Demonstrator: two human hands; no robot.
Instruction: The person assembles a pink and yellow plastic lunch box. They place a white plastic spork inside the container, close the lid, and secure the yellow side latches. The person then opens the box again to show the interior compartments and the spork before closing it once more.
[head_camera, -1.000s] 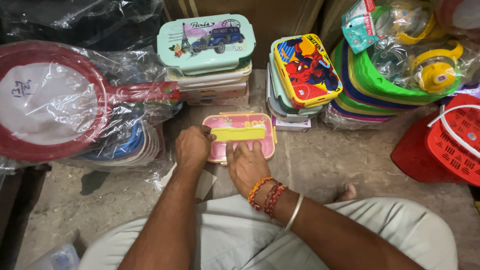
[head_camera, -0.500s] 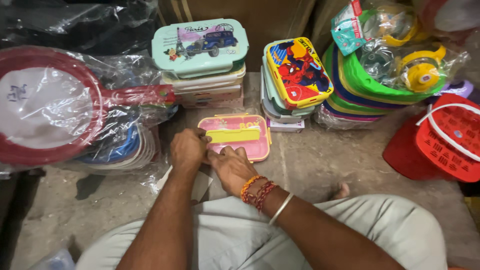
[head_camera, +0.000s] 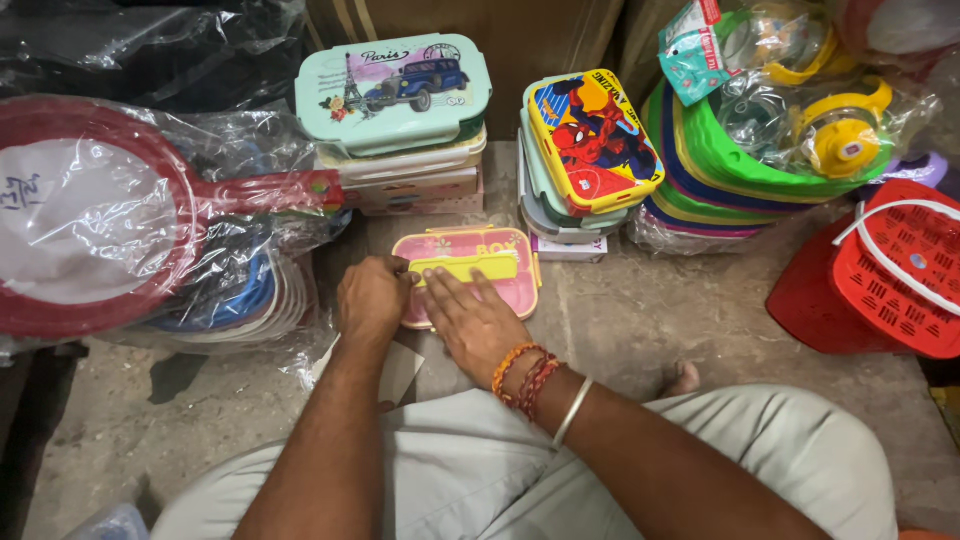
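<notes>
A pink lunch box with a yellow bar across its lid lies flat on the concrete floor in front of my knees. My left hand grips its left end, fingers curled at the yellow bar. My right hand lies flat on the lid, fingers spread and pressing down. Bead bracelets and a metal bangle ring my right wrist.
Behind the box stand two stacks of lunch boxes: one topped by a mint box with a car picture, one by a yellow cartoon box. Wrapped red-rimmed strainers lie left. Green lids and a red basket sit right.
My right hand has slid up from the box's near edge onto the lid. My left hand has stayed at the box's left end. The camera has shifted slightly.
</notes>
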